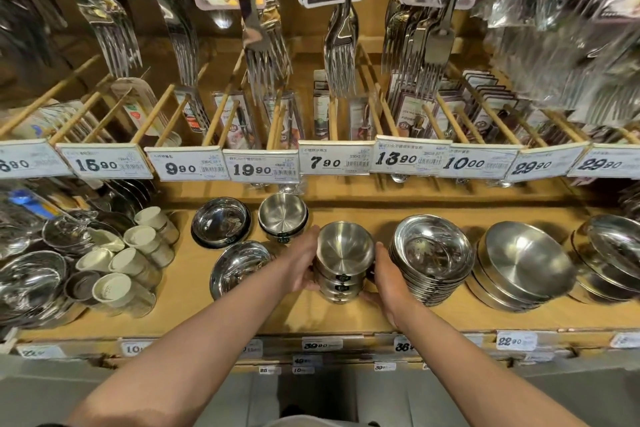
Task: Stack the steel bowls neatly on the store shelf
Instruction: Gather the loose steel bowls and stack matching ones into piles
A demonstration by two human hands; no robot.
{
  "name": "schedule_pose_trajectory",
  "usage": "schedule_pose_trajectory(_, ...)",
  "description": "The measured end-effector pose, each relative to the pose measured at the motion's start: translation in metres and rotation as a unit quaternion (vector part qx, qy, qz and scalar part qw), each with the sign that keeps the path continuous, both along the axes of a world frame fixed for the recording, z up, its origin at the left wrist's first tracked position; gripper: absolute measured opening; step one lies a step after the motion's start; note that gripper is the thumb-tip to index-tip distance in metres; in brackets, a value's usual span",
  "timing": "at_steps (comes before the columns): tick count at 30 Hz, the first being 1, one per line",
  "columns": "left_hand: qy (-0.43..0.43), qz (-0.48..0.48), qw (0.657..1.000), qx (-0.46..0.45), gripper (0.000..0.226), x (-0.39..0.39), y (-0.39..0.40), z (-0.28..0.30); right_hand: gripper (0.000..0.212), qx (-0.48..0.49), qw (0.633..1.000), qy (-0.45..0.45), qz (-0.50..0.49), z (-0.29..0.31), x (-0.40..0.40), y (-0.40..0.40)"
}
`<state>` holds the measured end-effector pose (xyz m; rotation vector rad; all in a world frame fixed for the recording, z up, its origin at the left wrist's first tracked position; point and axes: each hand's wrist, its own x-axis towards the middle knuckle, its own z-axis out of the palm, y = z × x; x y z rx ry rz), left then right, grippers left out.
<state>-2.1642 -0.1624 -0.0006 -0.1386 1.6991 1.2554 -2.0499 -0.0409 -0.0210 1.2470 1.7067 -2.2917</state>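
A stack of small brushed steel bowls (343,250) stands on the wooden shelf (194,308) at its middle. My left hand (304,263) presses against the stack's left side and my right hand (388,274) against its right side, so both hold it. Behind it to the left sits a shorter stack of the same small bowls (282,215). A shiny bowl with a black base (220,222) stands further left, and another shiny bowl (239,267) lies tilted in front of it.
To the right stand a tall stack of shallow shiny bowls (431,253), a stack of wide brushed bowls (523,263) and more steel dishes (609,250). On the left lie white cups (138,239) and wrapped steelware (31,281). Price tags (334,161) and hanging forks (341,52) overhang the shelf.
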Motion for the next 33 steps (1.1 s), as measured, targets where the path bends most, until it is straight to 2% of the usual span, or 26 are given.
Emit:
schedule_pose_trajectory(5,0.036,0.039,0.998,0.024,0.045,0.016,-0.007,0.004,0.036,-0.001,1.000,0.000,0.012,-0.002,0.012,0.001)
schedule_pose_trajectory(8,0.125,0.044,0.991,0.018,0.040,0.026,-0.020,0.001,0.027,0.032,0.999,0.001,0.017,-0.008,0.027,0.004)
schedule_pose_trajectory(11,0.231,0.023,0.972,-0.026,0.037,0.035,-0.039,0.002,0.024,0.083,0.996,0.004,0.037,-0.011,0.045,0.006)
schedule_pose_trajectory(13,0.263,0.038,0.963,-0.052,0.039,0.042,-0.052,0.007,0.026,0.097,0.994,0.011,0.044,-0.012,0.055,0.007)
schedule_pose_trajectory(17,0.228,0.127,0.965,-0.020,0.027,0.056,-0.086,0.015,0.023,0.095,0.993,0.011,0.072,-0.014,0.066,0.001)
schedule_pose_trajectory(20,0.220,0.185,0.958,-0.012,0.023,0.062,-0.119,0.014,0.020,0.089,0.987,-0.003,0.135,-0.014,0.066,-0.015)
schedule_pose_trajectory(25,0.218,0.260,0.938,-0.076,0.018,0.042,-0.173,0.003,0.029,0.062,0.981,-0.003,0.182,-0.006,0.047,-0.053)
schedule_pose_trajectory(29,0.195,0.253,0.942,-0.105,0.009,0.015,-0.192,-0.011,0.026,0.087,0.974,-0.001,0.208,0.001,0.014,-0.082)
schedule_pose_trajectory(33,0.179,0.175,0.963,-0.097,0.009,-0.009,-0.189,-0.023,0.063,0.146,0.972,0.012,0.186,0.007,-0.023,-0.106)
